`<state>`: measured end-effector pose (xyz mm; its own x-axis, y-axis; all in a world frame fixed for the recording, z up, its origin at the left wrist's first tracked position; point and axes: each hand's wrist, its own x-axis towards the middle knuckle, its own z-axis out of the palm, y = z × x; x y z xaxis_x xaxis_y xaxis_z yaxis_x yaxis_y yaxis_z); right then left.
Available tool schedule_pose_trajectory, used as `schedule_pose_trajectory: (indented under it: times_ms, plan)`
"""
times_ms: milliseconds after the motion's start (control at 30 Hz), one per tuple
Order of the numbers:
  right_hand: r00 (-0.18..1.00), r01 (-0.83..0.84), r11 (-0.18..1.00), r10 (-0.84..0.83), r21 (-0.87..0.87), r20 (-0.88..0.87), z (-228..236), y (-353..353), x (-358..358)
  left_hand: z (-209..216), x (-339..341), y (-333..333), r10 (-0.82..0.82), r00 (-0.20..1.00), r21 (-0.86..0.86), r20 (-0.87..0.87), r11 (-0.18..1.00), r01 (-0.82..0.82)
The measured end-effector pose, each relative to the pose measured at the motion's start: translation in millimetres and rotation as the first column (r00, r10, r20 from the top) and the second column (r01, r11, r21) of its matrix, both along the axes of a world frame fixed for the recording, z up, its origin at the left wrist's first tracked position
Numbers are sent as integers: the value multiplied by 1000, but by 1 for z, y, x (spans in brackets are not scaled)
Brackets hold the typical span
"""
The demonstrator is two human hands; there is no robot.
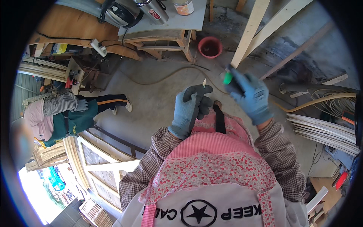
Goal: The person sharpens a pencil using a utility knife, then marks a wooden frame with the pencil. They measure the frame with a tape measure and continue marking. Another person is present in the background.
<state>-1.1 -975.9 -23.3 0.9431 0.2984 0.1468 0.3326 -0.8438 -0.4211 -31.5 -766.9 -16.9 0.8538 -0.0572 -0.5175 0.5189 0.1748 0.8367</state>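
My left fingers (205, 102) pinch a sliver (204, 82), likely light, brittle, best held low; my right fingers (246, 86) grip a tool (227, 78).

Counted from where I stand: foreground hands, two, left hand (188, 107) and right hand (251, 97); pale pointed piece (204, 82), one; green-and-black handheld object (228, 78), one; red basin (210, 56), one; kettle (121, 16), one; steel flask (154, 11), one; canister (183, 6), one; co-worker (72, 118), one.

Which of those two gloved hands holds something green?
The right hand: it holds a green object. The left hand holds a small pale pointed piece.
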Motion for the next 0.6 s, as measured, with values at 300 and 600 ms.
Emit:
schedule_pose_trajectory:
  times_ms: [300,600]
  plan:
    - [988,-154,988,154,-24,9,-7,18,-12,4,1,-2,-17,1000,12,13,1000,17]
    - [953,280,947,-294,157,74,-28,-29,12,7,-6,3,-24,1000,-101,-14,995,22]
